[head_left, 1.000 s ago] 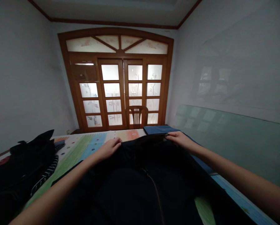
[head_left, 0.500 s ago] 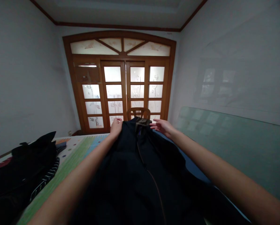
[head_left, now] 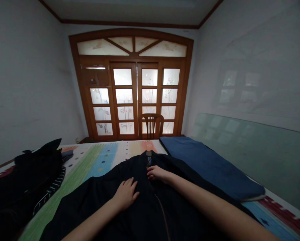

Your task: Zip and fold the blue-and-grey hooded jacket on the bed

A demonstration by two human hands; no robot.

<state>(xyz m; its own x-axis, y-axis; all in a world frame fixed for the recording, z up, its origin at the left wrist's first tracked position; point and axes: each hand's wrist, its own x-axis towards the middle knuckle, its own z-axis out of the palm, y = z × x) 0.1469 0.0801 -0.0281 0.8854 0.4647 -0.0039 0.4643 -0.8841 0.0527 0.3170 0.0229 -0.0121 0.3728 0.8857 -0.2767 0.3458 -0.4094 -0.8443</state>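
One left hand (head_left: pixel 126 193) and one right hand (head_left: pixel 157 173) are counted, with one black zip jacket (head_left: pixel 99 194) seen under both, one blue pad (head_left: pixel 210 164) beyond the right hand, one wooden chair (head_left: pixel 151 125) far ahead of both, and one dark clothing pile (head_left: pixel 36 177) left of the left hand

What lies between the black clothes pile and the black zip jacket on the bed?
The multicoloured bedspread lies between the clothes pile and jacket, in the head view.

No words, numbers or brands can be read here; there is only one small label (head_left: pixel 148 153) at the collar of the black jacket (head_left: pixel 99 197), and it is too small and too dark for reading any writing.
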